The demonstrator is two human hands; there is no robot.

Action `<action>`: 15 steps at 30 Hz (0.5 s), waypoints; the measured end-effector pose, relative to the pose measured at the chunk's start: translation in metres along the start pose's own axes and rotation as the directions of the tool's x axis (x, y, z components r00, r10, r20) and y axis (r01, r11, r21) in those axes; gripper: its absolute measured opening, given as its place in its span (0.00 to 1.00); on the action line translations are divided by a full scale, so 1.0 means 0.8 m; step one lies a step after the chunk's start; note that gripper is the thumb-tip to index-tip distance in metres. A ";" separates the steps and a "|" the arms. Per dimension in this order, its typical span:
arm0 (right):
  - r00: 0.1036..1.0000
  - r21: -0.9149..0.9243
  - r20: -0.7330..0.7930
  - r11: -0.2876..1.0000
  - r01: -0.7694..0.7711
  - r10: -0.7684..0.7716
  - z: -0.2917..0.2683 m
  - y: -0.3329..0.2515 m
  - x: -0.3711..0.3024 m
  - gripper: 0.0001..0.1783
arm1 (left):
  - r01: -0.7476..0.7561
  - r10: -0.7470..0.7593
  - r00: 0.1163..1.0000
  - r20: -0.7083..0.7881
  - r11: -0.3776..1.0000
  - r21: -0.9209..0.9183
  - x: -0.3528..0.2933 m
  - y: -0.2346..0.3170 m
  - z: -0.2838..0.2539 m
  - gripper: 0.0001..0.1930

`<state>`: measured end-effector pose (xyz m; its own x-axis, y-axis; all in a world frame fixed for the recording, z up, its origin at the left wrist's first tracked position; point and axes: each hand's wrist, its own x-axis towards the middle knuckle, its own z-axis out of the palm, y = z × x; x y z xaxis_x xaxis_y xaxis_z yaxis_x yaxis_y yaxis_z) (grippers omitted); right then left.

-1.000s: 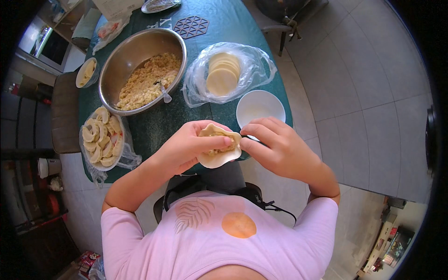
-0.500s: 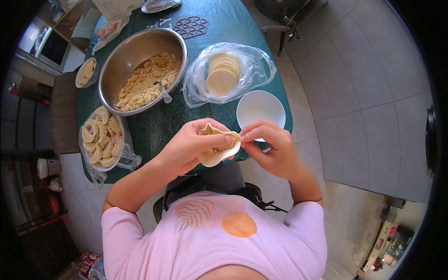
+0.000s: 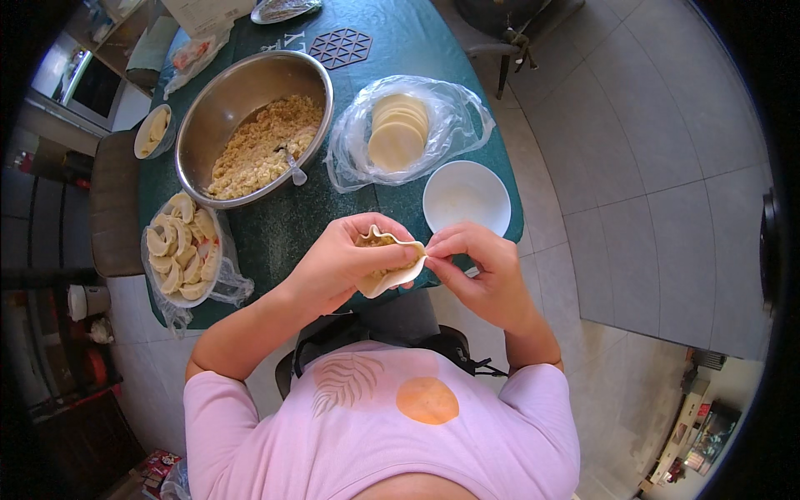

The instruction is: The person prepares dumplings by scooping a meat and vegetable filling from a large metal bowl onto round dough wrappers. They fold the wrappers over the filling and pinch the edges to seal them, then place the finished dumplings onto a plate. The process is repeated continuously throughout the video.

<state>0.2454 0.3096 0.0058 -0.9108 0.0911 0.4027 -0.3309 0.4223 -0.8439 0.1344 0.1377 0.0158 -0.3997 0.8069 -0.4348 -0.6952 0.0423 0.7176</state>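
Observation:
A half-folded dumpling (image 3: pixel 387 277) with pale filling showing inside its wrapper is held over the near table edge. My left hand (image 3: pixel 343 250) cups it, the thumb lying over the filling. With thumb and forefinger, my right hand (image 3: pixel 477 271) pinches the wrapper's right end. Just beyond the right hand is a white bowl (image 3: pixel 467 196). Round wrappers (image 3: pixel 398 137) lie stacked in an open clear plastic bag (image 3: pixel 350 150) farther off. A large steel basin (image 3: pixel 193 125) of crumbly filling (image 3: pixel 262 150) stands at the far left, a spoon (image 3: pixel 292 167) resting in it.
Left of my forearm, a plate of finished dumplings (image 3: pixel 179 250) sits on crumpled plastic. Behind it is a small bowl (image 3: pixel 158 133) with pale pieces. A dark hexagonal trivet (image 3: pixel 340 48) lies at the back of the green-covered table (image 3: pixel 283 242). A brown chair (image 3: pixel 117 200) stands at the left.
The wrapper's near side has risen and folded closer around the filling. My right hand still pinches its end, having shifted only slightly.

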 end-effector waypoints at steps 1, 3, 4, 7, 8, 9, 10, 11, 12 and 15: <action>1.000 0.008 -0.016 1.000 0.005 -0.005 0.002 0.000 -0.001 0.10 | -0.005 0.005 1.000 0.006 1.000 0.016 0.000 0.000 0.000 0.08; 0.990 0.089 -0.051 0.988 -0.128 0.132 0.007 -0.008 -0.002 0.10 | 0.004 -0.005 1.000 0.010 0.998 0.070 0.000 0.001 -0.001 0.08; 0.978 0.131 -0.063 0.973 -0.191 0.201 0.008 -0.011 -0.002 0.09 | 0.008 -0.009 1.000 0.011 0.995 0.097 0.000 0.002 -0.001 0.08; 0.994 0.004 0.006 0.994 -0.111 0.111 0.004 -0.010 0.000 0.09 | 0.016 -0.020 0.999 0.026 0.991 0.133 -0.003 0.003 -0.003 0.10; 0.996 -0.012 -0.007 0.995 -0.094 0.094 0.004 -0.009 0.000 0.09 | -0.010 0.008 1.000 0.015 0.991 0.134 -0.004 0.002 -0.002 0.10; 0.997 -0.030 -0.021 0.997 -0.078 0.077 0.004 -0.007 -0.001 0.09 | -0.036 0.036 0.999 0.007 0.990 0.135 -0.005 0.001 -0.002 0.10; 0.998 -0.047 -0.034 0.997 -0.061 0.060 0.004 -0.005 -0.002 0.09 | -0.062 0.063 0.998 -0.002 0.989 0.137 -0.005 0.001 -0.002 0.10; 0.998 -0.054 -0.031 0.997 -0.054 0.052 0.003 -0.003 -0.003 0.09 | -0.060 0.061 0.998 -0.004 0.989 0.136 -0.005 0.001 -0.003 0.10; 0.999 -0.058 -0.026 0.997 -0.046 0.045 0.003 -0.001 -0.003 0.09 | -0.059 0.060 0.998 -0.008 0.989 0.136 -0.006 0.002 -0.005 0.10; 0.993 -0.023 -0.022 0.993 -0.116 0.116 0.003 -0.013 0.002 0.11 | -0.056 0.058 0.998 -0.008 0.993 0.106 -0.007 0.002 -0.008 0.09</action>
<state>0.2465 0.3036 0.0145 -0.9373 0.1591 0.3100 -0.2171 0.4294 -0.8766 0.1317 0.1293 0.0158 -0.4440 0.8032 -0.3972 -0.6041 0.0591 0.7947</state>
